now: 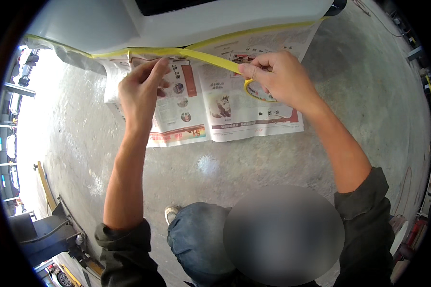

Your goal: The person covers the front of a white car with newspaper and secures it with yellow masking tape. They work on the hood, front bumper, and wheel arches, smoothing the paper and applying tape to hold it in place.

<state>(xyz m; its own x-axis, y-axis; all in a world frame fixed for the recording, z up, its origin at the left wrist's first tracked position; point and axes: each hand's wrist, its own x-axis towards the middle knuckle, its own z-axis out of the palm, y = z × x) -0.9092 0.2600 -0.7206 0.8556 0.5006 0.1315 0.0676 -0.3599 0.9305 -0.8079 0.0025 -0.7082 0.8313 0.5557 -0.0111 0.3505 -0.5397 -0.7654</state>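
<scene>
My right hand (282, 79) grips a roll of yellow masking tape (247, 89) at the right. From it a strip of yellow tape (210, 59) stretches up and left to the lower edge of a pale vehicle body panel (191, 28). Sheets of printed newspaper (191, 129) hang below that edge, with yellow tape along their top. My left hand (140, 88) is at the newspaper's upper left, just under the taped edge. Its fingers are half bent and apart, with nothing visible in them; whether they touch the paper is unclear.
Grey concrete floor (254, 162) lies under the newspaper. At the lower left stands dark metal equipment (48, 234) beside a yellowish bar (45, 184). My shoe (170, 215) and bent knee (196, 239) are close below. Cables and other items line the right rim.
</scene>
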